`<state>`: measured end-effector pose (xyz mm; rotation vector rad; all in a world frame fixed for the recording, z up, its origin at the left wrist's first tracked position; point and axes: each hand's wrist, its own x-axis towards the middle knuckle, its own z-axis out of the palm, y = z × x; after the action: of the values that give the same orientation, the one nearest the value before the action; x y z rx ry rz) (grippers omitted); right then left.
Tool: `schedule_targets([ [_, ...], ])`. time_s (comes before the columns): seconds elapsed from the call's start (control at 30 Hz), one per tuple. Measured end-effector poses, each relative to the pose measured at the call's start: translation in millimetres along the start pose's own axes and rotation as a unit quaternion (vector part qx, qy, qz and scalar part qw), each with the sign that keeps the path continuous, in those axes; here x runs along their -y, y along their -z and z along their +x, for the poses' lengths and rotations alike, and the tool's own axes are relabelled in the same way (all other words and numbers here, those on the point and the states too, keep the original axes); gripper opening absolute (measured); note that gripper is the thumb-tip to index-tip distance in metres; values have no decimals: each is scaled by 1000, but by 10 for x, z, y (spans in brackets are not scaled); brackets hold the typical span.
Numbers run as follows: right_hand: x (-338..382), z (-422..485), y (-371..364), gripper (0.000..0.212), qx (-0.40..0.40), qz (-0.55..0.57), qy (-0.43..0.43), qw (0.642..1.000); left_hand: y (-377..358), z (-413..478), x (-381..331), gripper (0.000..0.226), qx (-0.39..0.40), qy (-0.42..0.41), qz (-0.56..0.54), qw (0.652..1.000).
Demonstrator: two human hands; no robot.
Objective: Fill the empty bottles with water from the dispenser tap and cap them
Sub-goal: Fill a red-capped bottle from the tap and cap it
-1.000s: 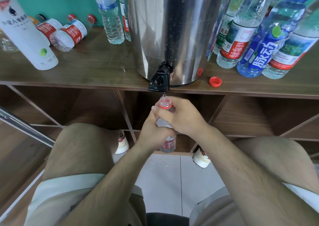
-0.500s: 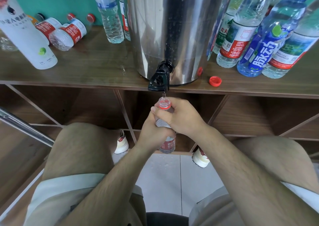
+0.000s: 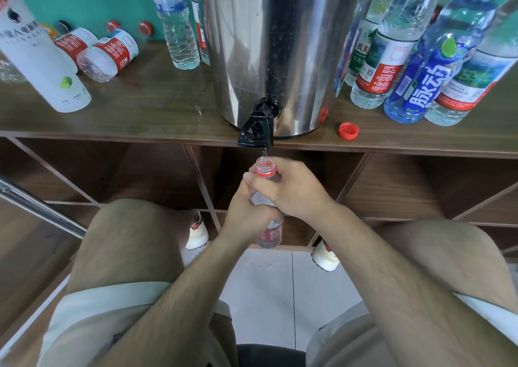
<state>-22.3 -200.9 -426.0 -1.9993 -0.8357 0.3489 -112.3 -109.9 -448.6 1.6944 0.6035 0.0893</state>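
Note:
A steel water dispenser (image 3: 274, 44) stands on the wooden shelf (image 3: 157, 109); its black tap (image 3: 257, 127) overhangs the front edge. Directly under the spout I hold a small clear bottle (image 3: 270, 233) with a red label and a red neck ring, upright and uncapped. My left hand (image 3: 246, 212) grips its body from the left. My right hand (image 3: 294, 188) wraps round its upper part just below the neck. A little water shows at the spout above the open mouth. A loose red cap (image 3: 348, 130) lies on the shelf to the right of the dispenser.
Capped small bottles (image 3: 112, 54) lie on their sides at the back left beside a tall white bottle (image 3: 42, 64). Upright bottles (image 3: 409, 67) crowd the right of the shelf, and others (image 3: 176, 22) stand left of the dispenser. My knees flank the cubbies below. Drops wet the floor tiles (image 3: 263, 265).

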Motion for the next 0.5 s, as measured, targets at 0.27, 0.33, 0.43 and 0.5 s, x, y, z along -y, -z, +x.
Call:
schedule_targets([
  [0.27, -7, 6, -4, 24, -1, -2, -5, 1000, 9, 9, -11, 78, 6, 2, 1, 1000],
  [0.33, -9, 7, -2, 25, -1, -2, -6, 1000, 11, 9, -12, 79, 7, 5, -2, 1000],
  [0.43, -8, 7, -4, 25, 0, -3, -7, 1000, 11, 11, -13, 78, 6, 5, 0, 1000],
  [0.5, -6, 5, -6, 24, 0, -3, -9, 1000, 3, 14, -16, 76, 2, 4, 6, 1000],
])
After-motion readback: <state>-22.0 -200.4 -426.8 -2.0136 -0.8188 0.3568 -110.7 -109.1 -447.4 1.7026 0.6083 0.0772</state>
